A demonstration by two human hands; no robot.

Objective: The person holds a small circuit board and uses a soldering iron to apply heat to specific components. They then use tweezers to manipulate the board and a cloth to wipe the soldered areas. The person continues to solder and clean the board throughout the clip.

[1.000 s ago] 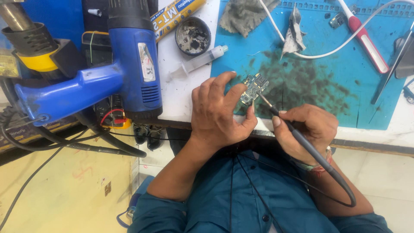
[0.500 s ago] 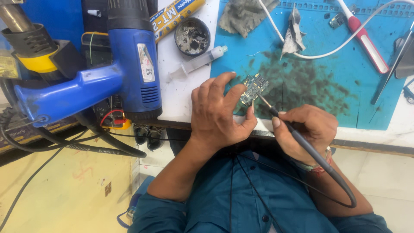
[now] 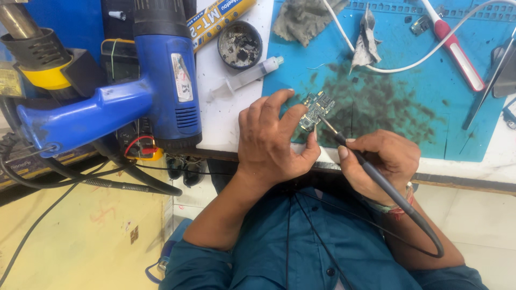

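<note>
- Head view: a small circuit board [image 3: 316, 110] was held just above the blue mat [image 3: 376, 107], near the mat's front-left part, pinched at its left edge by the fingertips of the left hand [image 3: 274, 140].
- Left hand was clasped on the board, thumb and forefinger gripping, the other fingers curled loosely above.
- A soldering iron [image 3: 376, 177] was gripped pen-style in the right hand [image 3: 384, 161]; fingers were closed around the black handle.
- The iron's tip was set against the lower right edge of the board; exact contact could not be told.
- The iron's black cable was looped down past the right wrist and across the teal shirt [image 3: 301, 247].
- A dark burnt patch was seen on the mat right of the board.
- A blue heat gun [image 3: 161, 91] was parked left of the mat, nozzle side up, well apart from both hands.
- A round tin [image 3: 239, 44] of dark paste and a clear syringe [image 3: 250, 75] were lying on the white surface beyond the left hand.
- A grey rag [image 3: 306, 19], a white cable [image 3: 408, 64] and a red-and-white tool [image 3: 454, 48] were lying at the mat's far side.
</note>
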